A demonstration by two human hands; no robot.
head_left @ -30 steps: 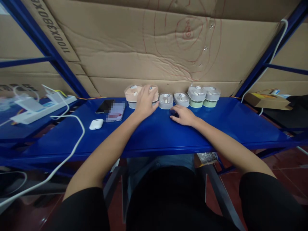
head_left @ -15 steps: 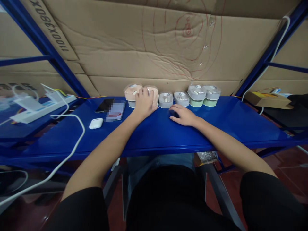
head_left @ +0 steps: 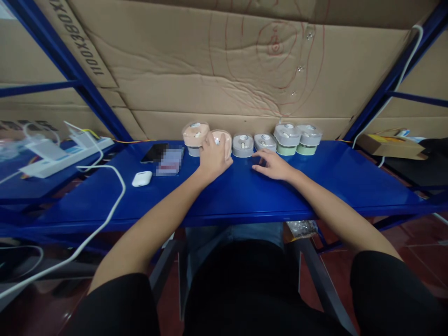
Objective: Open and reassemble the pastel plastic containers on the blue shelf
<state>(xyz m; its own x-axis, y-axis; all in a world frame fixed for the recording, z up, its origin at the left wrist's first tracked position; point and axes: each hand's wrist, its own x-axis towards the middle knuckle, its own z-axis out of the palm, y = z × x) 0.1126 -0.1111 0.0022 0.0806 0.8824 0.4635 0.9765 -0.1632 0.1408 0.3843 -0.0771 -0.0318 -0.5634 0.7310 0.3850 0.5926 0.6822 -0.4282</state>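
My left hand (head_left: 214, 157) is wrapped over a peach container (head_left: 224, 138) with a clear lid. Left of it, another peach container (head_left: 196, 133) sits stacked on a pale one. Two grey containers, one (head_left: 242, 146) and another (head_left: 264, 143), stand side by side to the right. Beyond them are two stacks, grey over green, one (head_left: 287, 140) beside the other (head_left: 309, 139). My right hand (head_left: 272, 164) rests on the blue table just in front of the grey containers, its fingers apart and holding nothing.
On the blue table (head_left: 336, 182) at left lie a dark phone (head_left: 154, 152), a second phone (head_left: 168, 161) and a white earbud case (head_left: 142, 178). A power strip (head_left: 66, 157) with white cables is farther left. A cardboard box (head_left: 388, 145) sits at right.
My left hand has shifted slightly right and toward me, with the peach container under it. My right hand has moved a little to the right.
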